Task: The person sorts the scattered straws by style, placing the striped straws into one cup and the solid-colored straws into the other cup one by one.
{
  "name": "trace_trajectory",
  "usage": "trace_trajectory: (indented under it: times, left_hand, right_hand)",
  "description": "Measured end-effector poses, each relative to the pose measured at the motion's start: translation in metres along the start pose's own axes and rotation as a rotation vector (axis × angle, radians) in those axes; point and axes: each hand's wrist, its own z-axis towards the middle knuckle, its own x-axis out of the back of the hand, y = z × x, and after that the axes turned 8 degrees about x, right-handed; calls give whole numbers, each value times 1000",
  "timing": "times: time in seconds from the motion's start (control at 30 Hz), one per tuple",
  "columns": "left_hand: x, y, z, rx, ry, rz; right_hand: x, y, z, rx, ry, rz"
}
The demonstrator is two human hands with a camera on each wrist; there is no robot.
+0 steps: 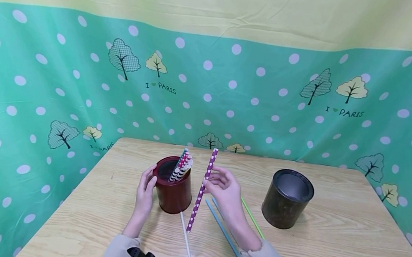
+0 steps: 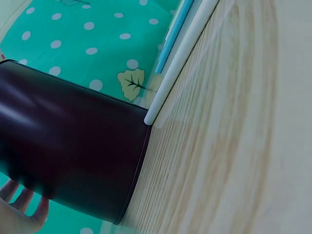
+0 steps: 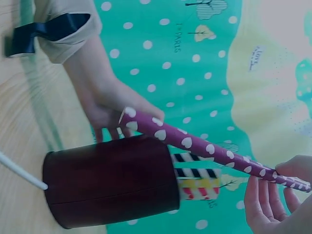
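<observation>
My right hand (image 1: 227,188) pinches a purple paper straw with white hearts (image 1: 199,200) between thumb and fingers, near its upper part. The straw stands tilted in the air, just right of a dark red can (image 1: 174,196). Several patterned paper straws (image 1: 184,167), striped and coloured, stick up out of the can on its right side. My left hand (image 1: 145,192) holds the can at its left side, fingers bent along the wall close to the rim. In the right wrist view the purple straw (image 3: 195,145) crosses in front of the can (image 3: 112,183).
A white stick (image 1: 187,249) lies on the table (image 1: 353,237), its far end close to the red can's base. Blue sticks (image 1: 222,229) and a green stick (image 1: 253,217) lie under my right forearm. A dark can (image 1: 283,207) stands upright at the right. A dotted cloth hangs behind.
</observation>
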Motion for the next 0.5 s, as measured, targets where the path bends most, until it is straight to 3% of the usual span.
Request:
trace_trajectory:
  times: [0.27,0.5]
  left_hand:
    - [0,-1,1,-3,-4,-1]
    - [0,-1,1,-3,3,9]
  right_hand:
    - [-4,-20,6,37,40,58]
    - [-7,-36,11,113,53,181]
